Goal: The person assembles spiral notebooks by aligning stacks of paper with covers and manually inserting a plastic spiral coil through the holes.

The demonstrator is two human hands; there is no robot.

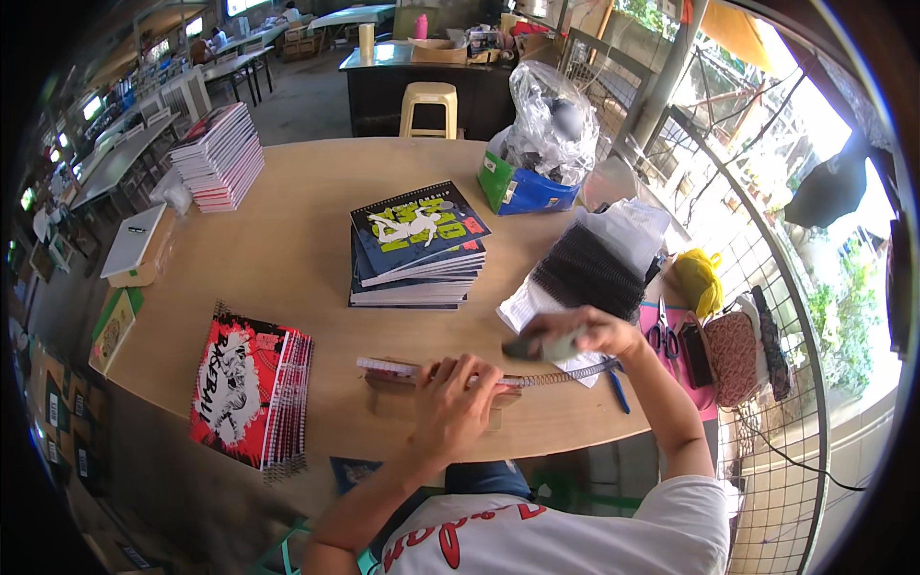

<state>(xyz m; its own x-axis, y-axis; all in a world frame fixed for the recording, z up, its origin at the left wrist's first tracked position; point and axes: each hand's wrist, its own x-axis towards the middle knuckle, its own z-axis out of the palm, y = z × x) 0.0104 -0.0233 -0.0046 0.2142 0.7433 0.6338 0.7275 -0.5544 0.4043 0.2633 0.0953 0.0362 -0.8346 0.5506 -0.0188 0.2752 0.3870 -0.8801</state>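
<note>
My left hand (450, 398) grips a notebook (386, 367) standing on edge near the table's front, its fingers bent over the top. From the notebook's right end a dark spiral binding coil (561, 378) runs out to the right. Just above that coil, my right hand (604, 333) holds a rounded object (551, 347), pale grey-green with a dark end and smeared by motion, so its kind is unclear. Under the notebook lies a brown block or board (498, 412), partly hidden.
Red coil-bound notebooks (240, 383) are stacked left, dark-covered ones (417, 249) at centre, more (218, 158) at far left. On the right lie black coils (589, 268), scissors (661, 335), blue-handled pliers (619, 391) and yellow twine (698, 283). A bag-filled box (537, 187) stands behind.
</note>
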